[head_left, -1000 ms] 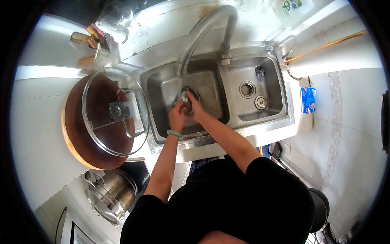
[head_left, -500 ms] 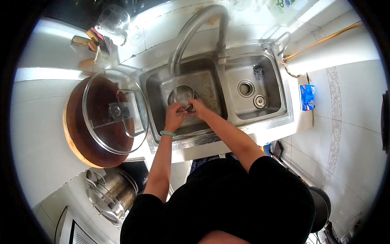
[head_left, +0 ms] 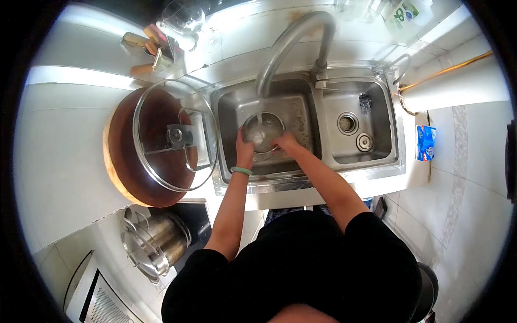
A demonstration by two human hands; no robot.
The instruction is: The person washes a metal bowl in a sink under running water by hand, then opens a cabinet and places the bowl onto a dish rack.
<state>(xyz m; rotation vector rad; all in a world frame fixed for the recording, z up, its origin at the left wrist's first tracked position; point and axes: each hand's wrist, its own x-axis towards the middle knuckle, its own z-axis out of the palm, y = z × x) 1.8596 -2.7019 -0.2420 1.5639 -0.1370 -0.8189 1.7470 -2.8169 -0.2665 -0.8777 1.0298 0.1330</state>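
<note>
A round metal bowl [head_left: 265, 129] sits under the running faucet [head_left: 293, 39] in the left basin [head_left: 231, 99] of the steel sink. Water falls into it. My left hand [head_left: 245, 151], with a green bangle at the wrist, grips the bowl's left side, fingers curled at the rim. On the near right side, my right hand [head_left: 287, 142] has its fingers closed at the rim; its fingertips are partly hidden.
Left of the sink, a glass lid [head_left: 141, 153] leans over a thick round wooden board [head_left: 126, 140]. A steel pot [head_left: 164, 239] stands below. The right basin [head_left: 344, 153] holds a drain strainer [head_left: 364, 142] and scrubber [head_left: 365, 102]. A blue packet [head_left: 425, 142] lies at right.
My hands have parted from close together at the bowl's near edge to its left and right sides. More of the bowl's inside shows. The whole view has shifted.
</note>
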